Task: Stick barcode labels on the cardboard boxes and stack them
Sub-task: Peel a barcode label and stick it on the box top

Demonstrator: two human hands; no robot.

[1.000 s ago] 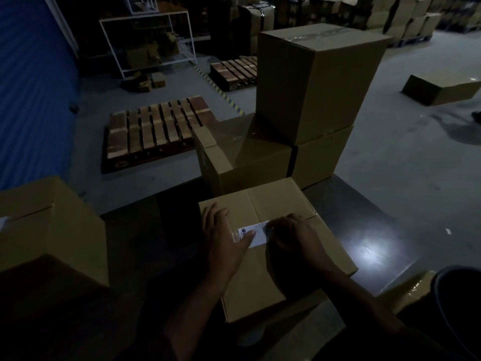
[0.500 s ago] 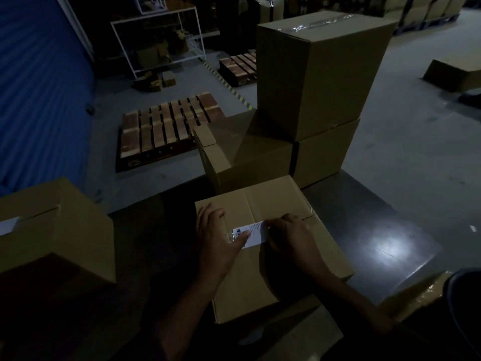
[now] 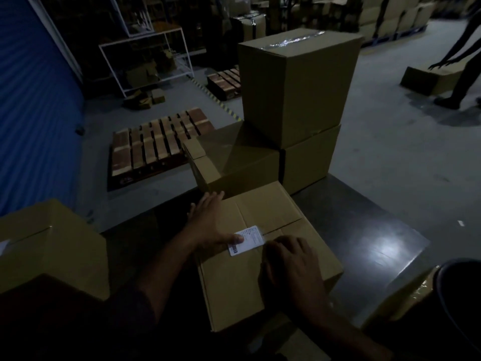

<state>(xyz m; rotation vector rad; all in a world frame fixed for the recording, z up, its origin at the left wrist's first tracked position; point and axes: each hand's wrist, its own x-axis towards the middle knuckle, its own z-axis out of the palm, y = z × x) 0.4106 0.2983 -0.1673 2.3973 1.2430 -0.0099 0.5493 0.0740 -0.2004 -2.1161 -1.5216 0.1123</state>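
Note:
A cardboard box [image 3: 270, 212] lies on the dark table [image 3: 364, 230] in front of me. A white barcode label [image 3: 250, 239] sits on its top, across the flap seam. My left hand [image 3: 210, 220] lies flat on the box's left part, fingers stretched toward the far corner, thumb pressing the label's left end. My right hand [image 3: 291, 264] rests on the box just right of the label, fingers loosely bent and touching its edge. Behind stands a stack: a tall taped box [image 3: 294, 87] on two lower boxes [image 3: 242, 162].
Another cardboard box [image 3: 49, 246] sits at my left on the table. A dark round bin [image 3: 460, 295] is at the lower right. Wooden pallets [image 3: 156, 144] lie on the floor beyond. Far right, another person bends over a box [image 3: 429, 76]. A blue wall runs along the left.
My left hand has slid forward over the box toward its far left corner, thumb staying on the label. My right hand drew back slightly, uncovering more of the label. The view tilted up.

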